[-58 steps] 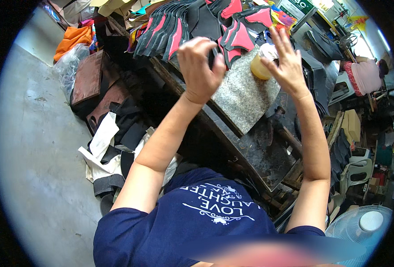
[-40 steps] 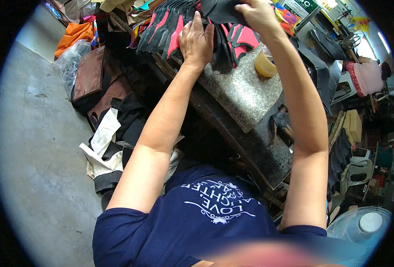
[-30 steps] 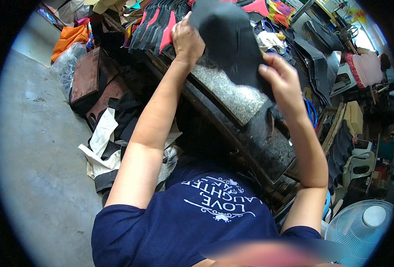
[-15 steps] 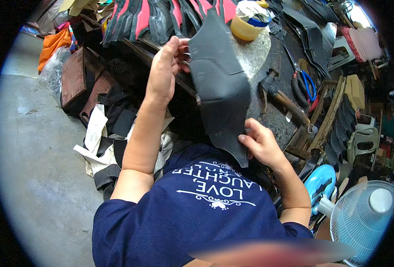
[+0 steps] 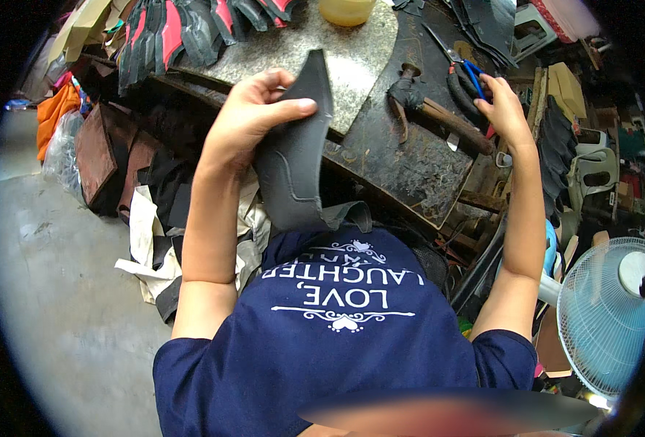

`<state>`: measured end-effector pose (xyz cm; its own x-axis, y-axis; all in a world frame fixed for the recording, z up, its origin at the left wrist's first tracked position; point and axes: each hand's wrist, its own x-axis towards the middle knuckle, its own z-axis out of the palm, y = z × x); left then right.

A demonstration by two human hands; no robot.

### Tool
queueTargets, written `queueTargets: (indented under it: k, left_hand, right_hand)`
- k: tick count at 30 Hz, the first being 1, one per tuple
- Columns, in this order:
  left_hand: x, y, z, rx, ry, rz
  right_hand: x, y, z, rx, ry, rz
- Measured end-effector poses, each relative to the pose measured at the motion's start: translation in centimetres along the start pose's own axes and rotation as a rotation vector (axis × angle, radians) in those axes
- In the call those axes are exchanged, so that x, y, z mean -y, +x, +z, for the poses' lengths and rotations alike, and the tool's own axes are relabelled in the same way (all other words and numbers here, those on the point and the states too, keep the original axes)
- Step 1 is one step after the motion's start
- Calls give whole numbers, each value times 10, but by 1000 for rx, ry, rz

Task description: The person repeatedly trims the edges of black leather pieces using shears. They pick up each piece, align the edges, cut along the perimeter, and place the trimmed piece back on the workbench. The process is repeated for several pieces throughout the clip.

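A black leather-like piece (image 5: pixel 290 171) with a stitched or raised curved line hangs in front of my shirt, its lower end curling up. My left hand (image 5: pixel 253 113) pinches it near its top edge, thumb on the near face. Out to the right, my right hand (image 5: pixel 504 113) has its thumb and fingers at the blue handle of the scissors (image 5: pixel 471 76), which lie on the dark worktop. Their fingertips close around that handle. Beside the blue handle is a black handle loop (image 5: pixel 462 93).
A hammer (image 5: pixel 446 120) with a wooden handle lies on the worktop (image 5: pixel 402 175). Beyond it are a speckled stone slab (image 5: pixel 355 69), a yellowish tub (image 5: pixel 346 10) and black-and-red pieces (image 5: pixel 169 36). Fabric scraps (image 5: pixel 148 240) are heaped at left; a fan (image 5: pixel 606 313) stands at right.
My right hand has let go of the black piece's lower end and reached up right to the scissors. The left hand has tilted the piece, and its lower end now curls. The view has shifted.
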<state>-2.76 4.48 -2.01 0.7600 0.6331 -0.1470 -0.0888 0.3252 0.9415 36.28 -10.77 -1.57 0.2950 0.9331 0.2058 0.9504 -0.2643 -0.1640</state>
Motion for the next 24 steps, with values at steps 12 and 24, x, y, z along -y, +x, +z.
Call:
queueTargets:
  k: [12,24]
  left_hand:
    - [6,1,3,27,22,-9]
    - [6,5,-2,151,-56,-4]
  right_hand:
    - [43,-26,-40,354,761,190]
    - [133,-85,-37,928,1024,198]
